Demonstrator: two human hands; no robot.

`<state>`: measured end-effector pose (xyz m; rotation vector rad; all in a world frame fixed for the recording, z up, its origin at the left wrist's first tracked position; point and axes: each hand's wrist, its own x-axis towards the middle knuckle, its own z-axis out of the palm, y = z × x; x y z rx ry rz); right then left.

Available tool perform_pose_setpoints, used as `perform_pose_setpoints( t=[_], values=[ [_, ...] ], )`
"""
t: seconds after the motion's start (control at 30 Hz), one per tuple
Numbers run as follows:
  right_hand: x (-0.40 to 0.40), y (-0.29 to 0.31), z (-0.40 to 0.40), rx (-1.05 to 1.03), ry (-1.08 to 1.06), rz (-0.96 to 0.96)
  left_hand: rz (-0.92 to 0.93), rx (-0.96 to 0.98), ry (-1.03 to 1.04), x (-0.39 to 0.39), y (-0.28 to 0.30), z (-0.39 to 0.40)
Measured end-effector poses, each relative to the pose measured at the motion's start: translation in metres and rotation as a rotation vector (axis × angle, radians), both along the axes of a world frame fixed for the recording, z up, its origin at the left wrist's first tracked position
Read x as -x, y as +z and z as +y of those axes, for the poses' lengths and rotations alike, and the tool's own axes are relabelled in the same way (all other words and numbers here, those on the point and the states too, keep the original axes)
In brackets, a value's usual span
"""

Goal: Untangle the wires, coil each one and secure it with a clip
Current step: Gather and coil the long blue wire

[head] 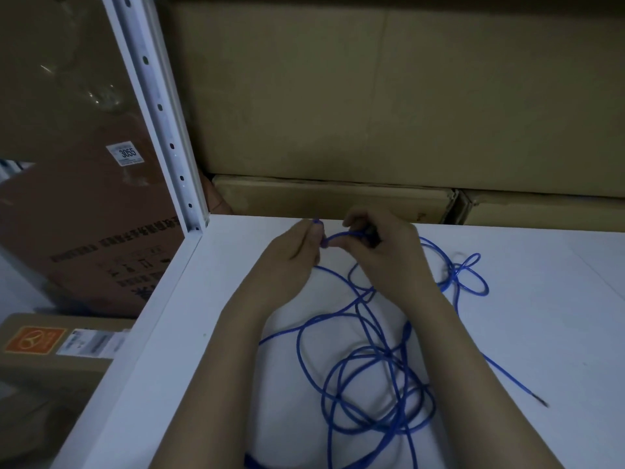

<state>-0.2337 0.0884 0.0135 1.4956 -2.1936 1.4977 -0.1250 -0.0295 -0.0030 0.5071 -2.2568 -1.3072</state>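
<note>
Far left of the grip: brown box (84,211) with a "3055" label (125,153), plus a lower box (50,346) with an orange sticker, both outside the white upright (159,110) of the rack. Upright meets the white shelf (189,333) at its corner, left of the hands. Left hand (291,255) sits over the far part of the shelf, fingers curled, thumb and fingertips pinching the blue wire (372,377) at a short raised arc that runs across to the other hand. Grip is narrow, on the wire only. Right hand (385,252) is just beside the left, nearly touching it, fingers curled round the other end of that same arc; something dark shows inside the fist, can't tell what. From the grip the wire drops toward the person and spreads into a loose tangle of overlapping loops lying flat on the shelf between and under the forearms. Right of the grip, a smaller figure-eight of loops (468,275) lies on the shelf, well clear of the right hand's fingers. Further right and nearer the person, one strand runs out straight and ends in a bare dark tip (541,401). Beyond the grip, stacked cardboard cartons (372,96) fill the back of the shelf, a flatter one (331,201) directly behind the hands.
</note>
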Motion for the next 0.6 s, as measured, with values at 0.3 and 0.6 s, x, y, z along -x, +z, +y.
perform_pose_setpoints(
  t=[0.3, 0.6],
  values=[
    [0.005, -0.007, -0.003, 0.028, -0.135, -0.247, 0.044, -0.253, -0.108, -0.003, 0.012, 0.002],
    [-0.009, 0.006, -0.004, 0.071, 0.382, -1.066, 0.358, -0.814, -0.013, -0.003, 0.012, -0.014]
  ],
)
